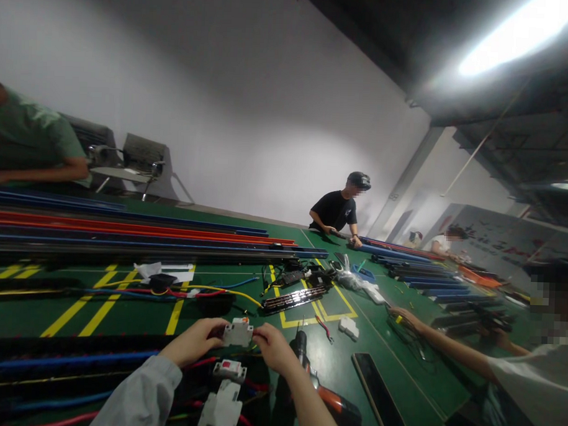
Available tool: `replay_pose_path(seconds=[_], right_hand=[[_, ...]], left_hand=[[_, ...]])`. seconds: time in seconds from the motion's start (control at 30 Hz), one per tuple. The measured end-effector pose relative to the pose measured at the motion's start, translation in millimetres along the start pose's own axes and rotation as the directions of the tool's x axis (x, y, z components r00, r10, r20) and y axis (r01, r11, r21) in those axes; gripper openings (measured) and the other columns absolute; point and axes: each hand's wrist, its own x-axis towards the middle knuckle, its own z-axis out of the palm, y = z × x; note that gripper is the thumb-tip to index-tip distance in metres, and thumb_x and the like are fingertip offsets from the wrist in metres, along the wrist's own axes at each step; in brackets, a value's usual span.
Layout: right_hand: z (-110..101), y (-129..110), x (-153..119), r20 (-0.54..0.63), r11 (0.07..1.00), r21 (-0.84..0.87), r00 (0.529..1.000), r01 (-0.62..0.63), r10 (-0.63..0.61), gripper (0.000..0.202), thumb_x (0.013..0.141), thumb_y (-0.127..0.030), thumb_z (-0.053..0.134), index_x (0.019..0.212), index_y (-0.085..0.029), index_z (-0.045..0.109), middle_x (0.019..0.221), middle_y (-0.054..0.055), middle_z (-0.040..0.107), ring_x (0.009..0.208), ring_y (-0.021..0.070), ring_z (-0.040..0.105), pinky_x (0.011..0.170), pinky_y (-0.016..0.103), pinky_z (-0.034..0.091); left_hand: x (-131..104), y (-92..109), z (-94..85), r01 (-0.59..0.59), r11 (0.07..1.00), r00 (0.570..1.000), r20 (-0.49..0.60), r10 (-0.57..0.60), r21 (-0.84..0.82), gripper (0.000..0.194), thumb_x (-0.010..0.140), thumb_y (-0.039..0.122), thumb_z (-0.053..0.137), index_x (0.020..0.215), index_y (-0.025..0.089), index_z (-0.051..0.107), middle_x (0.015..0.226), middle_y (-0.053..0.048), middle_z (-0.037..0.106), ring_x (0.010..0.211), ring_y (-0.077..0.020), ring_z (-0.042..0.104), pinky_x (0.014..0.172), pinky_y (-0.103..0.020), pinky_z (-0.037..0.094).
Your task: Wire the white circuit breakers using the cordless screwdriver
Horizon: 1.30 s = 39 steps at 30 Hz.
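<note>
No text, label or number is sharp enough to be read anywhere here

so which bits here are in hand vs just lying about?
In hand:
- white breaker, held between left hand and right hand

Lying about:
- phone
- power drill
- black slotted strip
- two more breakers

Bare green floor (pixel 334 379) right of the grip, hemmed by orange-and-black power drill (pixel 326 398) and flat black phone (pixel 379 393); white breakers (pixel 229 371) beneath.
</note>
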Motion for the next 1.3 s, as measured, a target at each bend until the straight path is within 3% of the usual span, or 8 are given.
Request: replay_pose_path(seconds=[0.13,0.4,0.53,0.67,0.97,1.3], right_hand=[[5,3,1,0.001,0.999,0.031,1.0,-0.023,0.023,0.025,0.091,-0.021,0.047,0.102,-0.022,0.07,0.1,0.004,0.068,0.1,0.0211,0.061,0.09,0.03,0.044],[11,12,3,-0.04,0.994,0.1,0.998,-0.043,0.048,0.029,0.09,-0.021,0.048,0.113,-0.024,0.066,0.114,0.004,0.068,0.107,0.0223,0.062,0.093,0.032,0.046],[18,20,6,-0.088,0.993,0.109,0.995,-0.034,0.044,0.026,0.088,-0.019,0.051,0.109,-0.023,0.066,0.11,0.005,0.068,0.106,0.0224,0.062,0.094,0.033,0.045],[23,25,5,-0.132,0.994,0.106,0.991,-0.009,0.023,0.026,0.085,-0.017,0.052,0.107,-0.023,0.064,0.107,0.005,0.067,0.104,0.0221,0.061,0.095,0.035,0.044],[22,22,-9,-0.159,0.995,0.088,0.987,0.037,-0.023,0.024,0.084,-0.015,0.051,0.102,-0.025,0.063,0.102,0.003,0.065,0.1,0.0219,0.059,0.092,0.036,0.044],[14,5,-14,-0.202,0.993,-0.014,0.972,0.116,-0.116,0.025,0.091,-0.013,0.047,0.103,-0.027,0.064,0.1,0.003,0.063,0.101,0.0215,0.055,0.091,0.036,0.041]], left_hand=[[-1,4,0.6,0.033,0.995,0.999,-0.02,-0.035,-0.099,0.039,0.068,0.02,0.056,0.104,0.02,0.072,0.105,-0.003,0.074,0.111,-0.0246,0.062,0.096,-0.031,0.047],[2,-10,7.4,0.052,0.957,0.997,-0.042,-0.067,-0.286,0.06,0.064,0.017,0.062,0.124,0.017,0.061,0.119,-0.007,0.07,0.115,-0.0238,0.062,0.097,-0.032,0.049],[1,-8,5.4,0.049,0.977,0.999,-0.005,-0.051,-0.208,0.045,0.064,0.026,0.07,0.108,0.017,0.068,0.104,-0.005,0.075,0.105,-0.0251,0.066,0.092,-0.031,0.049],[2,-6,3.3,0.087,0.989,0.994,-0.051,-0.094,-0.121,0.03,0.064,0.033,0.07,0.089,0.017,0.071,0.093,-0.003,0.076,0.096,-0.0253,0.068,0.086,-0.031,0.05],[4,-9,6.2,0.063,0.991,0.996,-0.058,-0.07,-0.115,0.026,0.064,0.029,0.066,0.088,0.019,0.072,0.092,-0.001,0.076,0.095,-0.0245,0.069,0.085,-0.03,0.05],[12,-27,11.5,0.054,0.993,0.993,-0.1,-0.064,-0.106,0.027,0.064,0.033,0.07,0.086,0.018,0.07,0.09,-0.003,0.076,0.091,-0.0239,0.069,0.079,-0.029,0.049]])
